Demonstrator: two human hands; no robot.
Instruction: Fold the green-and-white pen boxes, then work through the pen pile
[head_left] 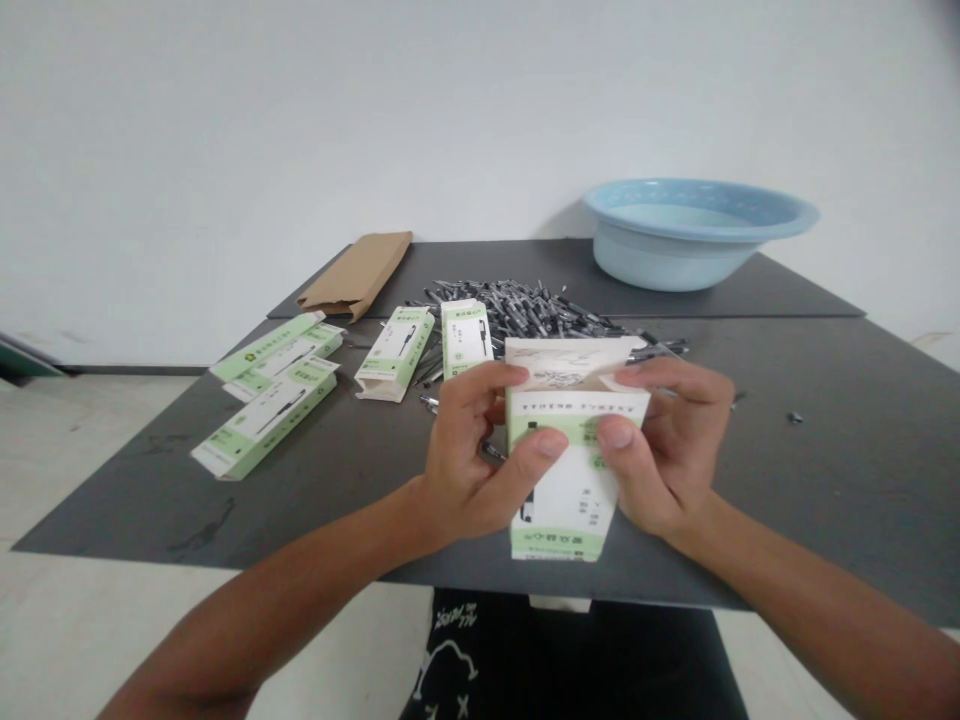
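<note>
Between my two hands is a green-and-white pen box [566, 475], its top end open and tilted toward me, with the flap [574, 352] standing up at the back. My left hand [491, 450] grips the box's left side, thumb on the front face and index finger at the opening. On the other side, my right hand [664, 440] pinches the right edge in the same way. Dark pen tips seem to show inside the opening. Just behind the box lies a heap of black-and-clear pens [525, 305], partly hidden by the box and hands.
Several similar boxes lie to the left, among them a near box [270, 415], a middle box [396, 350] and a box against the pens [466, 335]. A brown paper bag [358, 275] is at the back left. A blue basin [694, 235] stands back right on the dark table [810, 500].
</note>
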